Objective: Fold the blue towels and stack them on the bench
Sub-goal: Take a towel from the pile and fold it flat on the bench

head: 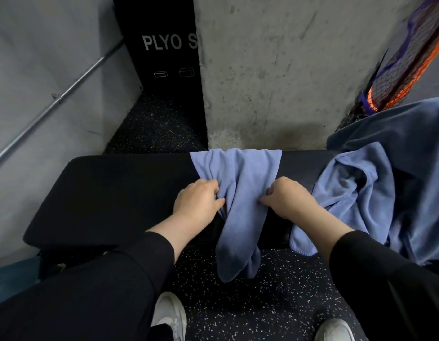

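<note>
A blue towel (238, 183) lay draped across the black padded bench (110, 193), its near end hanging over the front edge toward the floor, and the left hand (197, 200) and right hand (288, 196) each pinched a bunched side of it with curled fingers, the cloth running between them. More unfolded blue towels (375, 188) were heaped on the bench just to the right. Behind, a black box (161, 45) read "PLYO S" in white beside a stained concrete pillar (275, 70), over dark speckled rubber flooring (275, 303).
</note>
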Available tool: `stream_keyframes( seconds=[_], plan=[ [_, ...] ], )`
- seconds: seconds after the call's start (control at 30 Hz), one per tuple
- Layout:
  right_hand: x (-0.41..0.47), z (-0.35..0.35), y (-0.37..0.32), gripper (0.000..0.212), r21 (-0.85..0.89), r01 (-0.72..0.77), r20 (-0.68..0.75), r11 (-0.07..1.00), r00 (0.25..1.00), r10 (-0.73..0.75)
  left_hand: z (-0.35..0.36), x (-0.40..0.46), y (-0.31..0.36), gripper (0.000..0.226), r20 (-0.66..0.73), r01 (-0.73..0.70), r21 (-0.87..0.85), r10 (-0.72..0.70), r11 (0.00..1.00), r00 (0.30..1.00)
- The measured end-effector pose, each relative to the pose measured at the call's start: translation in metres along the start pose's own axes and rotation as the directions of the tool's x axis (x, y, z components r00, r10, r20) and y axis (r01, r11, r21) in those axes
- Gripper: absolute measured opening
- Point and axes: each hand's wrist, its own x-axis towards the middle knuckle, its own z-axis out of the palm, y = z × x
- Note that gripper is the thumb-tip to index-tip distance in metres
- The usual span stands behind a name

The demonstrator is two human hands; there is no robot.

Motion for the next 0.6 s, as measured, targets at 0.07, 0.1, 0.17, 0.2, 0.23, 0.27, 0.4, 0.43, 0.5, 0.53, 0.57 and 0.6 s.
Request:
stream_keyframes(
  seconds=[0.07, 0.1, 0.17, 0.2, 0.23, 0.27, 0.4, 0.43, 0.5, 0.53, 0.57, 0.6],
  plan=[
    [0.003, -0.001, -0.006, 0.034, 0.103, 0.007, -0.050, 0.995, 0.999, -0.001, 0.006, 0.001, 0.006, 0.020, -0.030, -0.042, 0.031, 0.043, 0.999, 0.999],
    [0.005, -0.003, -0.008, 0.033, 0.224, 0.019, -0.102, 0.974, 0.995, 0.004, 0.006, 0.003, 0.009, 0.021, -0.053, -0.042, 0.022, 0.043, 0.999, 0.998],
    [0.005, -0.009, -0.012, 0.029, 0.614, 0.011, -0.140, 0.789, 0.985, 0.096, -0.001, 0.010, 0.011, 0.022, -0.145, 0.039, -0.131, -0.058, 0.991, 0.988],
    [0.005, -0.012, -0.013, 0.025, 0.796, -0.019, -0.093, 0.605, 0.984, 0.154, -0.007, 0.015, 0.011, 0.020, -0.184, 0.105, -0.280, -0.161, 0.954, 0.970],
    [0.004, -0.016, -0.014, 0.021, 0.906, -0.061, -0.022, 0.420, 0.982, 0.190, -0.013, 0.020, 0.009, 0.019, -0.180, 0.163, -0.484, -0.280, 0.860, 0.943],
    [0.003, -0.019, -0.014, 0.018, 0.958, -0.098, 0.045, 0.270, 0.980, 0.196, -0.020, 0.023, 0.007, 0.019, -0.107, 0.197, -0.707, -0.378, 0.679, 0.920],
    [0.003, -0.024, -0.014, 0.022, 0.986, -0.148, 0.138, 0.070, 0.982, 0.131, -0.037, 0.025, 0.008, 0.025, 0.215, 0.259, -0.963, -0.362, 0.077, 0.907],
    [0.003, -0.025, -0.014, 0.018, 0.989, -0.137, 0.131, 0.052, 0.985, 0.108, -0.039, 0.025, 0.008, 0.025, 0.207, 0.253, -0.964, -0.369, 0.081, 0.906],
    [0.004, -0.029, -0.014, 0.012, 0.993, -0.119, 0.118, 0.011, 0.992, 0.039, -0.042, 0.029, 0.002, 0.023, 0.189, 0.241, -0.966, -0.384, 0.091, 0.904],
    [0.006, -0.033, -0.014, 0.018, 0.994, -0.108, 0.108, 0.004, 0.994, 0.013, -0.046, 0.029, 0.000, 0.024, 0.197, 0.238, -0.969, -0.366, 0.069, 0.910],
    [0.008, -0.036, -0.013, 0.025, 0.996, -0.090, 0.090, 0.018, 0.996, 0.003, -0.050, 0.030, -0.003, 0.029, 0.194, 0.219, -0.975, -0.348, 0.032, 0.917],
    [0.009, -0.040, -0.013, 0.030, 0.997, -0.061, 0.061, 0.052, 0.998, 0.014, -0.054, 0.032, -0.006, 0.035, 0.182, 0.186, -0.982, -0.353, -0.024, 0.918]
  ],
)
